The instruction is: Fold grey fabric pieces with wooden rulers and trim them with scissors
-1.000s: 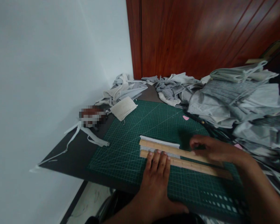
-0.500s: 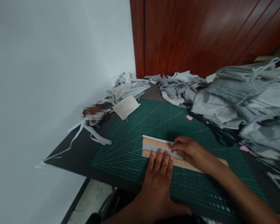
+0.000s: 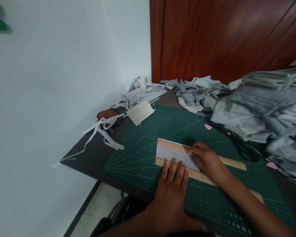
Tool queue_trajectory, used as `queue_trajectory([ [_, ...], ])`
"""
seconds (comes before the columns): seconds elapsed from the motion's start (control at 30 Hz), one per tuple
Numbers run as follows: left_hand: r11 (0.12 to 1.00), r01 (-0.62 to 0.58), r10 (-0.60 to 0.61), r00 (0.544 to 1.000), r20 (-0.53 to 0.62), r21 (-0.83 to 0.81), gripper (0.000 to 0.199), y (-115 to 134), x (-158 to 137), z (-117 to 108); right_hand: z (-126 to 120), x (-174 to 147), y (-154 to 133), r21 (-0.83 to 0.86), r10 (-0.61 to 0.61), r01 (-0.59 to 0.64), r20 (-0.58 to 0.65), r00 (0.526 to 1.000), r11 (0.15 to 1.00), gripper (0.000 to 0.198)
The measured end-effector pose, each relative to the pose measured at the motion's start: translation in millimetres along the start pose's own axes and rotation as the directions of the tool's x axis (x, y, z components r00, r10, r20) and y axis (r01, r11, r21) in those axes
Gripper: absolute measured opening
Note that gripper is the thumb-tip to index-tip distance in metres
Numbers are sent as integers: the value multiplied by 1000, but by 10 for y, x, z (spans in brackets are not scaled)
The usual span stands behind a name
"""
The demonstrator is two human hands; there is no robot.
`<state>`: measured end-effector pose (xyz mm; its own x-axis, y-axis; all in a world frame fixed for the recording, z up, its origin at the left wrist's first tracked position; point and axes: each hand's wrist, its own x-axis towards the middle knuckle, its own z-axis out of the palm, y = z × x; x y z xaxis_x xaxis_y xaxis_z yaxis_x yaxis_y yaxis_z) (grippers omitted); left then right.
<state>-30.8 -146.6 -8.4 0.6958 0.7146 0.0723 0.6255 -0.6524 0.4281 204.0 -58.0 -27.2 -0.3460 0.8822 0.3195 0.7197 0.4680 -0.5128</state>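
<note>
A strip of grey cloth (image 3: 172, 153) lies flat on the green cutting mat (image 3: 138, 164). One wooden ruler (image 3: 172, 144) runs along its far edge, and a second wooden ruler (image 3: 202, 176) runs along its near edge. My left hand (image 3: 175, 184) is spread, its fingertips pressing down on the near ruler at the cloth's edge. With bent fingers, my right hand (image 3: 206, 159) grips the far ruler near the cloth's right end. My right fingers and wrist hide part of the cloth and both rulers.
Black scissors (image 3: 239, 141) lie at the mat's right, by a heap of grey cloth pieces (image 3: 251, 108). More scraps (image 3: 143, 93) sit against the wall, near a beige cloth square (image 3: 141, 112) and a brown pad with white ties (image 3: 110, 118). Pink bits (image 3: 208, 126) lie about.
The far ruler has moved away from the near one, baring more grey cloth between them. The white folded strip beyond the far ruler now looks much thinner. The view has shifted left.
</note>
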Motion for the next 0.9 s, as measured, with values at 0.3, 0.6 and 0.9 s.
queue_trajectory([
  [0.3,1000,-13,13,1000,-11,21,124,-3,-5,-13,10,40,24,7,40,-40,-43,998,999,31],
  [0.6,1000,-15,15,1000,-21,16,128,-11,0,-4,-59,4,67,-224,-22,30,39,999,974,39],
  [0.9,999,-11,13,999,-38,38,134,-86,22,155,-221,10,86,-209,131,-127,5,991,970,25],
])
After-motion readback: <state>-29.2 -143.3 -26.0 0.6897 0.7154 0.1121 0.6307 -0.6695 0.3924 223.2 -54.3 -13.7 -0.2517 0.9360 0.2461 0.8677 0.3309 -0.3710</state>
